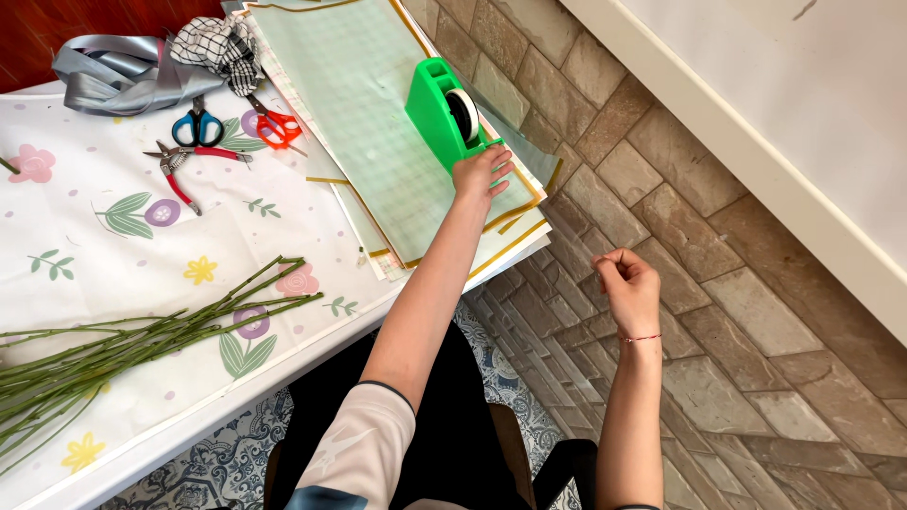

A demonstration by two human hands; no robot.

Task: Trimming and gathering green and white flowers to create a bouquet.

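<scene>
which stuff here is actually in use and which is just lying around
In use:
left hand on the green plastic tape dispenser
right hand, fingers pinched, off the table
stack of pale green wrapping sheets

Lying about:
blue-handled scissors
orange-handled scissors
red-handled pruners
bundle of green stems
grey ribbon

Green tape dispenser (436, 113) stands upright on stacked paper sheets (359, 85).

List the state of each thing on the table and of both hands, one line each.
Green tape dispenser: upright on the sheets, roll loaded.
Left hand: resting on the dispenser's front end.
Right hand: raised off the table, fingers pinched together.
Blue scissors: closed, lying flat.
Orange scissors: closed, lying flat.
Red pruners: lying flat, handles apart.
Green stems: bundled, leafless, lying flat.
Wrapping sheets: stacked flat, overhanging the edge.
</scene>
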